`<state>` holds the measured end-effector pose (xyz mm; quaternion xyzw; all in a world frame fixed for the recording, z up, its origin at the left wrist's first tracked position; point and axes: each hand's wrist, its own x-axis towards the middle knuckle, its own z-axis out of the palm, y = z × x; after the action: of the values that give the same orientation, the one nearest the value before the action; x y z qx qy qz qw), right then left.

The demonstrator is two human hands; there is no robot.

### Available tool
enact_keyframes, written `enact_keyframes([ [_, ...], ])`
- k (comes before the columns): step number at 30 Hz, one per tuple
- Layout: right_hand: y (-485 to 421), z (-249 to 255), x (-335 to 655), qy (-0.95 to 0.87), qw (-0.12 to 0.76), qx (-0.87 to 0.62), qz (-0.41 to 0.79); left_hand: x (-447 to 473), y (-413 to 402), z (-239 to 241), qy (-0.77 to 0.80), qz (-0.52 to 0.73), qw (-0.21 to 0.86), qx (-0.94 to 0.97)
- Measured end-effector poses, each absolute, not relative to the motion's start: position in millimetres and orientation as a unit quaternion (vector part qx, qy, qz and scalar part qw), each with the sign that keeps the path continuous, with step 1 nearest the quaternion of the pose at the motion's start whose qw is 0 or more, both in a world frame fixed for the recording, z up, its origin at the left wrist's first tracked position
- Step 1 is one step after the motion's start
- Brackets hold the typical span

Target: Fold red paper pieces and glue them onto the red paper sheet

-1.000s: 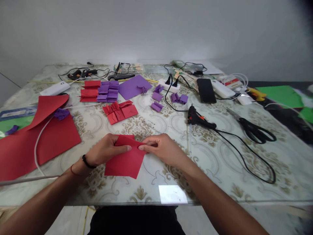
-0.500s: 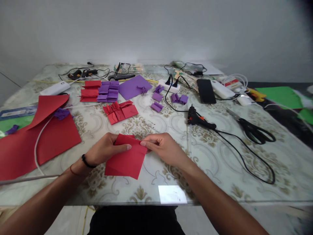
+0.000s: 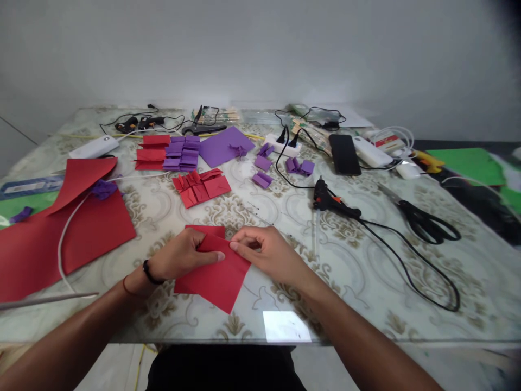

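Red upper sheet (image 3: pixel 226 278) lies askew over a second red sheet (image 3: pixel 186 285), near the front edge of the table (image 3: pixel 358 320). Your left hand (image 3: pixel 181 256) holds it, thumb on top; your right hand (image 3: pixel 266 254) pinches its far edge. Step appears to be aligning; next move likely calls for squared edges, steady pressure

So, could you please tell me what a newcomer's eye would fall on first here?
Probably the red paper in the left hand and right hand, near the front edge of the table. Next come the large red sheet at the left and the scissors at the right.
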<state>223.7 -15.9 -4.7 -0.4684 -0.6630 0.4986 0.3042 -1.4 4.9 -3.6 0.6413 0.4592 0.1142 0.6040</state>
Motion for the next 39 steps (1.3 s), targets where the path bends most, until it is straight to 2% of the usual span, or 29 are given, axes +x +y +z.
enact_keyframes([
  [5, -17.8, -5.2, 220.6, -0.672, 0.287, -0.46, 0.505, -0.2, 3.7, -4.2, 0.441, 0.073, 0.633, 0.633],
  [10, -19.6, -6.5, 222.3, -0.668, 0.309, -0.444, 0.511, 0.5, 4.0, -3.1, 0.407, 0.101, 0.639, 0.645],
  [17, -19.8, -4.9, 223.6, -0.693, 0.245, -0.415, 0.536, 0.3, 3.3, -1.8, 0.402, 0.03, 0.611, 0.682],
  [23, -20.5, -6.5, 220.1, -0.704, 0.253, -0.386, 0.539, 0.2, 5.1, 0.7, 0.378, 0.011, 0.594, 0.71],
  [39, -22.2, -10.9, 210.4, -0.7, 0.258, -0.374, 0.551, 1.3, 1.7, 8.3, 0.326, 0.0, 0.633, 0.702],
])
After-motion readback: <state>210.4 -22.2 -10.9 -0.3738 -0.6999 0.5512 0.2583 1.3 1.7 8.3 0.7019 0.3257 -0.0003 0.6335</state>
